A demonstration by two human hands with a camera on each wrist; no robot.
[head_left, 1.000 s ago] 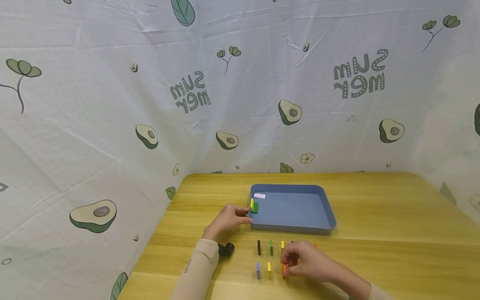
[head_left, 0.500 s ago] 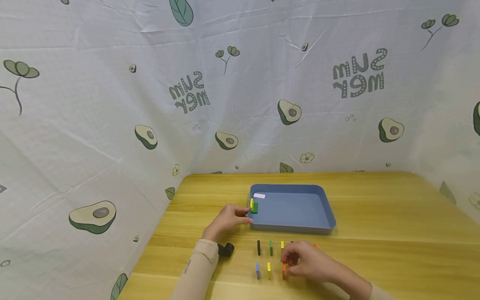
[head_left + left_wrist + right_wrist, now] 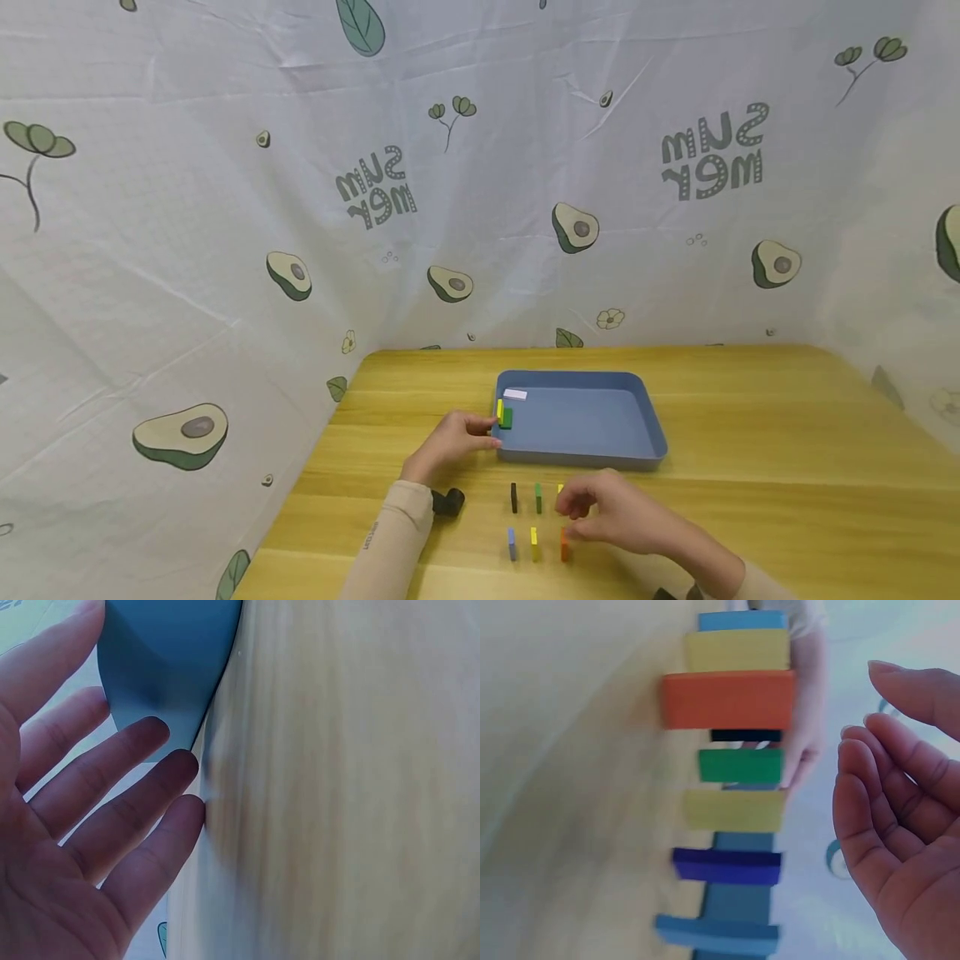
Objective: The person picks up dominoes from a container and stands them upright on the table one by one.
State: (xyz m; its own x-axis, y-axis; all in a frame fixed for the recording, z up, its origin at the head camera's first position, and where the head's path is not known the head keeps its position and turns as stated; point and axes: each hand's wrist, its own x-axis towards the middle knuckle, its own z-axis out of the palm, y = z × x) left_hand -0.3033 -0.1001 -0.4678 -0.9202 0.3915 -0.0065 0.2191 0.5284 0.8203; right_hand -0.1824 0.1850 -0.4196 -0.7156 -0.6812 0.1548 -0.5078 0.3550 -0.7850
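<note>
My left hand [image 3: 453,442] is at the left wall of the blue-grey tray [image 3: 582,459], thumb and fingertips by its rim. Its fingers are nearly straight in the left wrist view, touching or very near the wall. In the tray lie a pale pink domino block [image 3: 515,394], a green one [image 3: 507,418] and an upright yellow one [image 3: 500,410]. Above the standing orange domino block [image 3: 729,700] hovers my right hand [image 3: 618,512]; the right wrist view shows its fingers relaxed, apart from the block, holding nothing.
Blue [image 3: 512,543] and yellow [image 3: 534,543] blocks stand left of the orange one. Behind is a row with black [image 3: 513,497], green [image 3: 538,498], yellow [image 3: 735,810], purple [image 3: 727,865] and blue [image 3: 718,934] blocks. My right hand partly hides that row from above.
My right hand has let go of the orange domino block and risen slightly from it; the block stays standing. The left hand keeps its place at the tray. The head view has shifted a little.
</note>
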